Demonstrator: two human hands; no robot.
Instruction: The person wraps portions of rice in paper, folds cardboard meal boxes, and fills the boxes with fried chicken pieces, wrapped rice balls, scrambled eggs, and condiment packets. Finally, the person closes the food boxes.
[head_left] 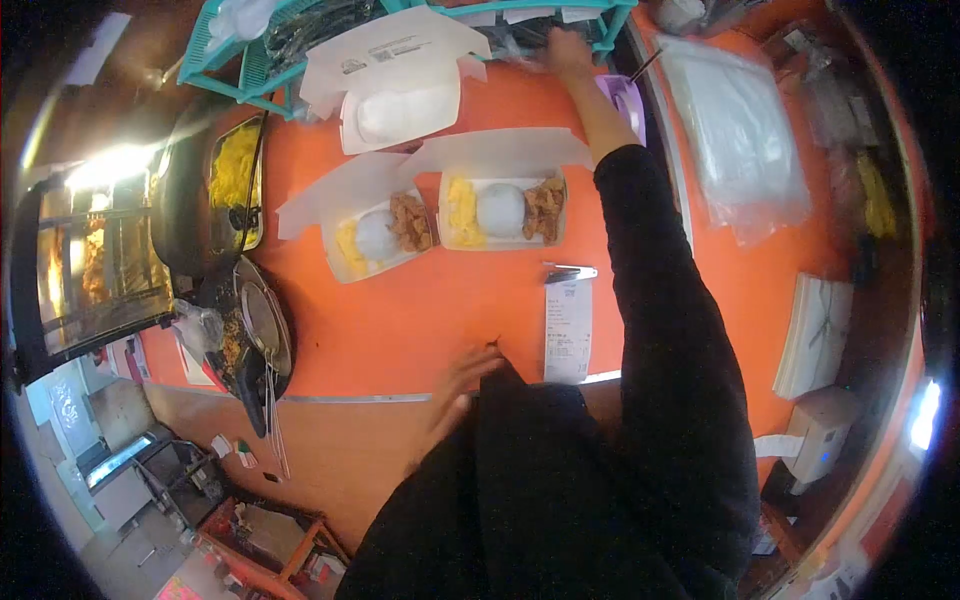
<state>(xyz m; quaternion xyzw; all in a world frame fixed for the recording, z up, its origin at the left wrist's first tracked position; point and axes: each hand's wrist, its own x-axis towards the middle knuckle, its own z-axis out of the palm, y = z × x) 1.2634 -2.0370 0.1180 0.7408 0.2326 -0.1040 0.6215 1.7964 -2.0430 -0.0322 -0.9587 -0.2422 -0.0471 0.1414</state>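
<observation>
My right hand (567, 52) reaches to the teal basket (606, 30) at the top; its fingers are hidden among plastic packets there. My left hand (455, 395) is low at the counter's front edge, near my body, blurred by motion. Between them stand two open paper boxes, one at the centre (480, 243) and one to its left (345, 272), each with white rice, yellow egg and brown meat pieces. Behind them, a third open box (400, 138) holds only a white mound of rice. A printed receipt (568, 335) lies under a dark clip-like item (572, 272).
At the left are a pan (250, 385) with a strainer (266, 315), a whisk (275, 430), a tray of yellow food (235, 175) and a lit glass case (100, 260). Clear plastic bags (740, 130), stacked white paper (812, 335) and a small printer (822, 440) are at the right.
</observation>
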